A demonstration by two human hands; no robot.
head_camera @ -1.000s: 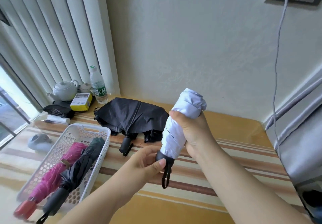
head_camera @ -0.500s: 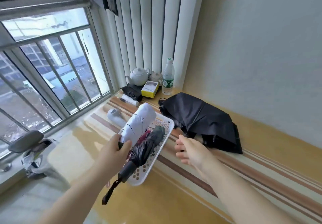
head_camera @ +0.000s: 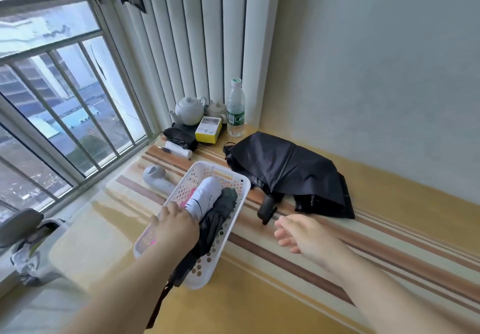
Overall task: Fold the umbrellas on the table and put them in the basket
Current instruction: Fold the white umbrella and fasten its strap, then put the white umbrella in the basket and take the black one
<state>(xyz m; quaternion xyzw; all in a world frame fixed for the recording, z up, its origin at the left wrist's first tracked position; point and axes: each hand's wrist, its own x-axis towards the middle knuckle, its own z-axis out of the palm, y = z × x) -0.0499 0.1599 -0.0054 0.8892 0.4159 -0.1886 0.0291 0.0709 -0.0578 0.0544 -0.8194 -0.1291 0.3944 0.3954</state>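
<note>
So the white umbrella point(head_camera: 203, 198) is folded up and lying in the white basket point(head_camera: 235, 177), on top of a pink umbrella point(head_camera: 187, 198) that only peeks out at its left, and right next to a dark folded umbrella point(head_camera: 217, 219) whose handle and strap hang out over the near end of the basket. The left hand point(head_camera: 175, 225) is down in the basket at the near end of the white umbrella, sitting over the handle end of it; you only see the back of the hand, so I honestly can't tell whether the fingers are wrapped around it or just resting there. The right hand point(head_camera: 302, 237) is off to the right of the basket, hovering above the striped table point(head_camera: 337, 261) with fingers loose and spread, holding nothing. Just beyond its fingertips is the black handle point(head_camera: 267, 207) of the big black umbrella point(head_camera: 288, 175), which isn't folded properly, just a crumpled heap of fabric lying on the table against the wall, right beside the basket's far right corner. Hand and handle are near each other but not touching. Back in the corner by the window there's a white teapot point(head_camera: 188, 110), a water bottle point(head_camera: 235, 108), a yellow box point(head_camera: 208, 129), and a small white handheld fan point(head_camera: 157, 180) lying left of the basket.
</note>
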